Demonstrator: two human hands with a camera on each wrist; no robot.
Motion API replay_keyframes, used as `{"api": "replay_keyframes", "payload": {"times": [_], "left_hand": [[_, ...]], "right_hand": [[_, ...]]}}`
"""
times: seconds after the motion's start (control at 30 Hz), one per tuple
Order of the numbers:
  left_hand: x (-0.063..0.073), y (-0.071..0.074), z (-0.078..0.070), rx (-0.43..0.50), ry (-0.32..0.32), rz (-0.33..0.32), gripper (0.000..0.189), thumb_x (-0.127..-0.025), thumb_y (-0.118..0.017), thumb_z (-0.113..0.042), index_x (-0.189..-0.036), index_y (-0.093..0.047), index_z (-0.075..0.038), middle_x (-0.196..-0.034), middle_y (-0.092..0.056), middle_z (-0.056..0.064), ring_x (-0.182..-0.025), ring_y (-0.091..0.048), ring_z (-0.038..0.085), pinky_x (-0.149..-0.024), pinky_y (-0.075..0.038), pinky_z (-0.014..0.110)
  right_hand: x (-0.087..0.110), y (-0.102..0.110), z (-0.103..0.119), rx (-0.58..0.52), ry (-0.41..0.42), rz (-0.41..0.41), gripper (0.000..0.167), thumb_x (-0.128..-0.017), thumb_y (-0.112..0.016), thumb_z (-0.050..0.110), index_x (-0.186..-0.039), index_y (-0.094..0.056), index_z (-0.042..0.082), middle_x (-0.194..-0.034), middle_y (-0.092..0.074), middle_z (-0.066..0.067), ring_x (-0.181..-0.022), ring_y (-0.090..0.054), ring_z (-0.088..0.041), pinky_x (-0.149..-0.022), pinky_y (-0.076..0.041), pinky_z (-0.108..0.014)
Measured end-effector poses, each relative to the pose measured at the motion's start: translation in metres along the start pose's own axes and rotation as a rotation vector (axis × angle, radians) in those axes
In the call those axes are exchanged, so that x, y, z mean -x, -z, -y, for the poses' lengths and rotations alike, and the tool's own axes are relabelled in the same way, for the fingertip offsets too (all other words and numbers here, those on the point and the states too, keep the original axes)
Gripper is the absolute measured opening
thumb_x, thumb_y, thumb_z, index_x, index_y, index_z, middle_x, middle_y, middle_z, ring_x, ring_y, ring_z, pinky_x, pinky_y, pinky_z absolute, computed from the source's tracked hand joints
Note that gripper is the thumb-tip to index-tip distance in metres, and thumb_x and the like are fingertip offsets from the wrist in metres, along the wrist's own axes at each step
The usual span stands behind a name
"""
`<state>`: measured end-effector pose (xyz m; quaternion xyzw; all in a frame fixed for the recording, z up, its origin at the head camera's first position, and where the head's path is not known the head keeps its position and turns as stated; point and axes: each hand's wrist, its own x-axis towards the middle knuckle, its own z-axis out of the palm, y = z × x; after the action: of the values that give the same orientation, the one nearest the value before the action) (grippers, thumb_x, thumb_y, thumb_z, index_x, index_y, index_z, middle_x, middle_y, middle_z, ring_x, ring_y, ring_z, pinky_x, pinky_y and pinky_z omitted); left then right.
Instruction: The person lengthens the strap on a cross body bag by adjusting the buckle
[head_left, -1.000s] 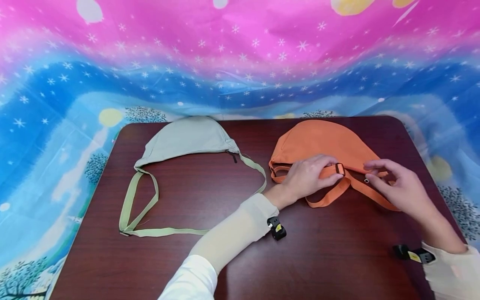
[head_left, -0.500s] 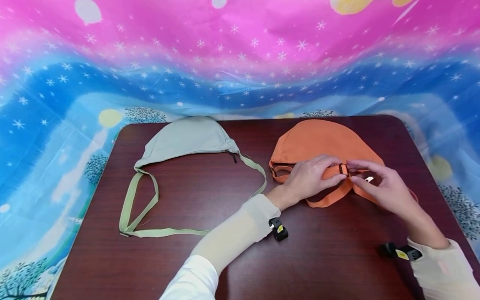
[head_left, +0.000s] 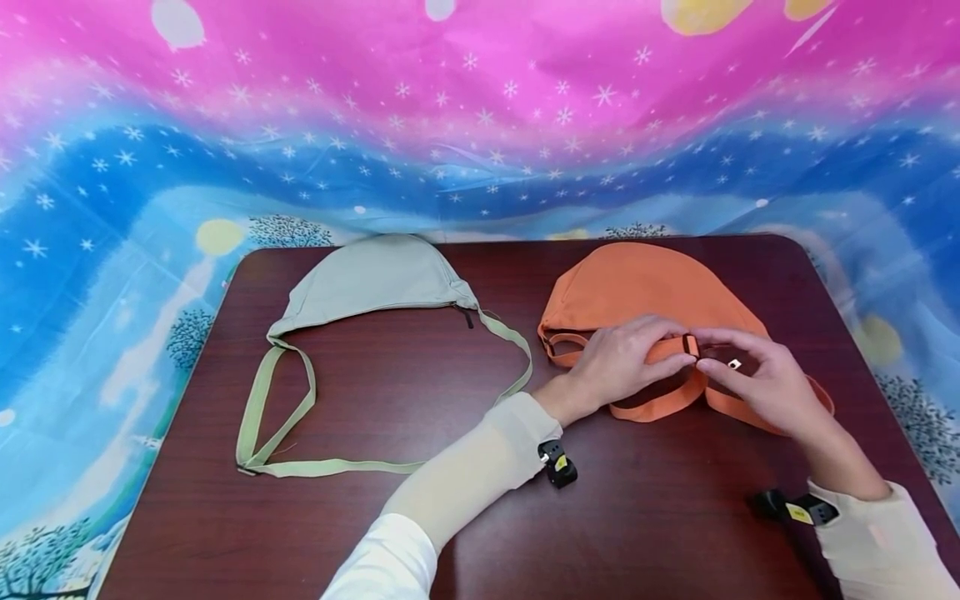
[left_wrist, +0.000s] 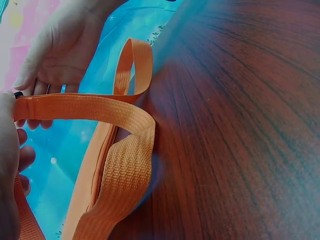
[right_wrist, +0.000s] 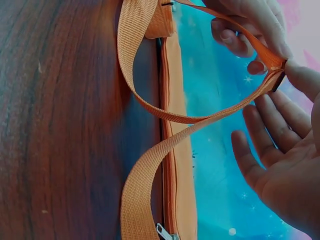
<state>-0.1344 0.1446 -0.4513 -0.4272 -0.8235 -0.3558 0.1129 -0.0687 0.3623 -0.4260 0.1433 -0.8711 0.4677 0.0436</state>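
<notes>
An orange sling bag [head_left: 645,287] lies at the right of the table in the head view, its strap [head_left: 660,407] looped in front. My left hand [head_left: 626,360] pinches the folded strap just left of a dark slider buckle [head_left: 691,346]. From the other side, my right hand [head_left: 768,385] pinches the buckle's edge between thumb and index finger. The strap [right_wrist: 220,114] hangs in loops below both hands in the right wrist view, where the right hand's other fingers are extended. A metal zipper pull [right_wrist: 163,231] shows on the bag's zipper.
A pale grey-green sling bag [head_left: 382,277] lies at the table's left, its light green strap [head_left: 322,467] spread toward the front. My left forearm crosses over part of that strap. A patterned cloth [head_left: 480,108] hangs behind the dark wooden table [head_left: 645,517].
My right hand has moved left from the bag's right end to the buckle and pinches it. The buckle and left hand have shifted slightly right.
</notes>
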Motion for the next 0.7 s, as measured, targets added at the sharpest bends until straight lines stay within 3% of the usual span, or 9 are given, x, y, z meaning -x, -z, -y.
{"api": "replay_keyframes", "payload": {"times": [0.23,0.37,0.5,0.7], "left_hand": [[0.002,0.000,-0.001,0.031,0.003,-0.007,0.038,-0.097,-0.070,-0.040,-0.128,-0.066,-0.019,-0.119,-0.067,-0.007,-0.096,-0.063,0.003,-0.074,-0.045,0.012],[0.004,0.001,-0.002,-0.001,0.023,0.000,0.044,-0.094,-0.072,-0.043,-0.130,-0.064,-0.018,-0.120,-0.067,-0.007,-0.094,-0.063,0.003,-0.073,-0.045,0.011],[0.007,0.003,0.002,-0.030,0.027,-0.003,0.048,-0.092,-0.075,-0.043,-0.130,-0.063,-0.016,-0.121,-0.068,-0.006,-0.097,-0.065,0.004,-0.079,-0.047,0.012],[0.011,0.005,0.010,0.015,0.010,-0.056,0.040,-0.093,-0.076,-0.038,-0.123,-0.065,-0.014,-0.113,-0.068,-0.005,-0.093,-0.064,0.007,-0.085,-0.045,0.015]], "right_hand": [[0.001,-0.001,-0.001,0.023,-0.016,-0.027,0.038,-0.090,-0.069,-0.011,-0.126,-0.066,-0.001,-0.105,-0.069,0.013,-0.081,-0.066,-0.009,-0.067,-0.051,-0.015],[0.003,0.001,-0.001,0.018,-0.039,-0.065,0.036,-0.090,-0.070,-0.010,-0.125,-0.066,-0.002,-0.105,-0.068,0.014,-0.082,-0.064,-0.004,-0.067,-0.051,-0.014],[0.002,0.002,0.000,0.017,-0.046,-0.094,0.034,-0.091,-0.069,-0.010,-0.124,-0.066,-0.002,-0.107,-0.067,0.014,-0.082,-0.064,-0.003,-0.069,-0.050,-0.012],[-0.001,0.002,0.002,0.011,-0.042,-0.117,0.034,-0.091,-0.068,-0.010,-0.124,-0.066,-0.003,-0.108,-0.068,0.015,-0.089,-0.064,-0.001,-0.073,-0.050,-0.010]]}}
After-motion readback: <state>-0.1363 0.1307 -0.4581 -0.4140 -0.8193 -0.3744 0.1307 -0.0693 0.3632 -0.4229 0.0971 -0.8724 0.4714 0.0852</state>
